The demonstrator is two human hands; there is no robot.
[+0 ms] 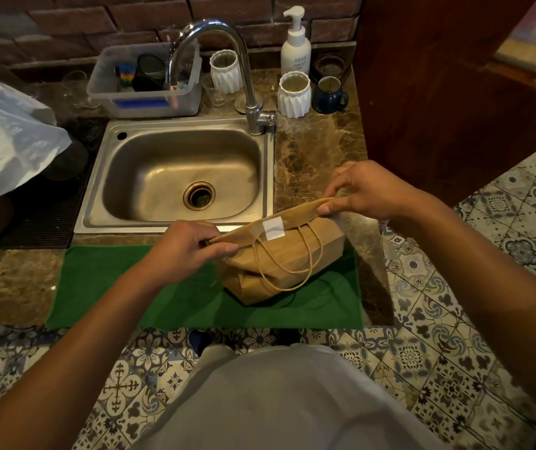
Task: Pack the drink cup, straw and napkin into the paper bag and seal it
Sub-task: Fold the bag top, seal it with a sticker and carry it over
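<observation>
A brown paper bag (pixel 287 254) stands on a green cloth (pixel 136 287) at the counter's front edge. Its top is folded flat, and a white sticker (pixel 273 228) sits across the fold. The twine handles hang down its front. My left hand (pixel 185 246) pinches the left end of the folded top. My right hand (pixel 367 190) pinches the right end. The drink cup, straw and napkin are not visible; the bag's inside is hidden.
A steel sink (pixel 175 177) with a tall tap (pixel 250 76) lies just behind the bag. Behind it stand a plastic tub (pixel 146 82), white ribbed cups (pixel 294 94), a blue mug (pixel 330 94) and a pump bottle (pixel 295 43). A white plastic bag (pixel 3 141) hangs at left.
</observation>
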